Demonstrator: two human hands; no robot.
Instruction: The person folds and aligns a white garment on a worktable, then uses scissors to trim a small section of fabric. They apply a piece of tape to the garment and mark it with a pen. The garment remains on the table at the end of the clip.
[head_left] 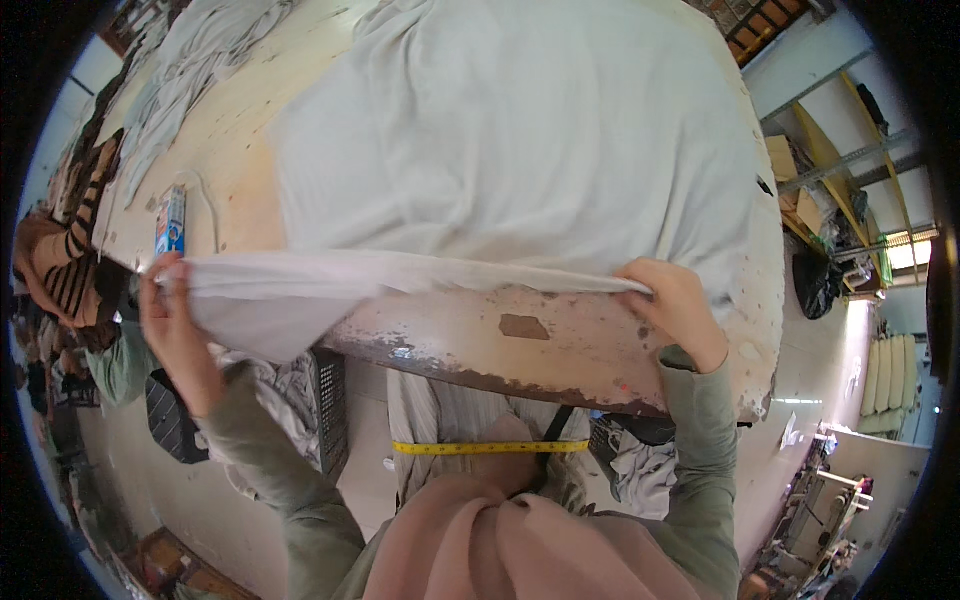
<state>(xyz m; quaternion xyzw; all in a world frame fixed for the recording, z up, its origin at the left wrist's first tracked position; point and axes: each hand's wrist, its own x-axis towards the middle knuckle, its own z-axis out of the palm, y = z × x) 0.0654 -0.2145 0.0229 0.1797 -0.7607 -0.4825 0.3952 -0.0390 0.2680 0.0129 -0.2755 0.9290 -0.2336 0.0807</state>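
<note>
While both hands (pixel 175 320) (pixel 680 305) grip closed on its hem, soft white cloth (pixel 500 150) drapes the worn table (pixel 560 345).

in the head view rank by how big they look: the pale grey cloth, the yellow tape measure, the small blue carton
1. Pale grey cloth, spread over the table.
2. Yellow tape measure, long but thin.
3. Small blue carton, though it lies farther from the camera.

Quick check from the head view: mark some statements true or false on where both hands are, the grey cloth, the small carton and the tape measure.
1. Both hands grip the edge of the pale grey cloth: left hand, right hand. True.
2. The blue carton sits beside the right hand. False: it is near the left hand.
3. The yellow tape measure lies on the table. False: it hangs below the table edge.
4. The cloth covers much of the table. True.
</note>
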